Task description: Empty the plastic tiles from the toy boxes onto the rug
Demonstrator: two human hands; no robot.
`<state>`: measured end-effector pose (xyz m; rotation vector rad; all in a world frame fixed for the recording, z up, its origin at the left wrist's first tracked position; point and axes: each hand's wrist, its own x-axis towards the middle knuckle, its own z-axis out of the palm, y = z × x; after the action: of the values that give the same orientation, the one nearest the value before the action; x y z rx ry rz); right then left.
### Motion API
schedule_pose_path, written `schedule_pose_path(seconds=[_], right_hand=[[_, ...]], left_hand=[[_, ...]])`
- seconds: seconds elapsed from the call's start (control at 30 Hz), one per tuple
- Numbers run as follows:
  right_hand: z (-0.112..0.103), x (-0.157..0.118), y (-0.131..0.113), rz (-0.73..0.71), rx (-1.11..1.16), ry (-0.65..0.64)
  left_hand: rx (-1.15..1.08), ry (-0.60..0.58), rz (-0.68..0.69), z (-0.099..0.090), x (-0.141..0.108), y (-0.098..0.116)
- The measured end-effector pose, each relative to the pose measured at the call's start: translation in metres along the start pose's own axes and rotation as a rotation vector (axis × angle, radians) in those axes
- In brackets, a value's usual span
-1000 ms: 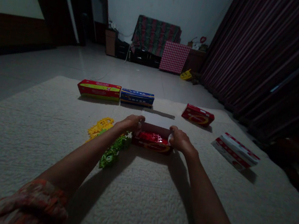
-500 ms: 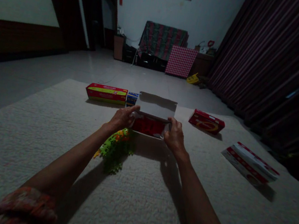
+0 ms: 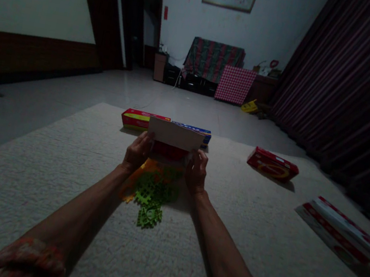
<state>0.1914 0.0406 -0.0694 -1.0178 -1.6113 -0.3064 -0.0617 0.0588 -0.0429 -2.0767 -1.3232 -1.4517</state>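
Pinching the left end of an open box [image 3: 169,151], the left hand [image 3: 138,152] is leftmost; yellow pieces [image 3: 128,192] and green pieces [image 3: 150,215] rest on the mat [image 3: 58,174] below the box and its raised flap [image 3: 175,134]; the right hand [image 3: 196,171] pinches the opposite end.

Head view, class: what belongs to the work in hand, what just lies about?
Probably in use:
left hand
right hand
open box between them
green pieces
orange pieces

Apparently lying about:
red-yellow box
blue box
dark red box
white-red box
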Motion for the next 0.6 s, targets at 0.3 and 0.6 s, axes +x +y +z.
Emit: schedule_pose_path(seconds=[0.3,0.6], right_hand=[[0.01,0.008,-0.015,-0.148,-0.016,0.071],[0.019,0.025,-0.012,-0.176,0.027,0.063]], left_hand=[[0.09,0.19,0.116,-0.012,0.001,-0.021],[0.117,0.25,0.154,-0.016,0.005,-0.028]])
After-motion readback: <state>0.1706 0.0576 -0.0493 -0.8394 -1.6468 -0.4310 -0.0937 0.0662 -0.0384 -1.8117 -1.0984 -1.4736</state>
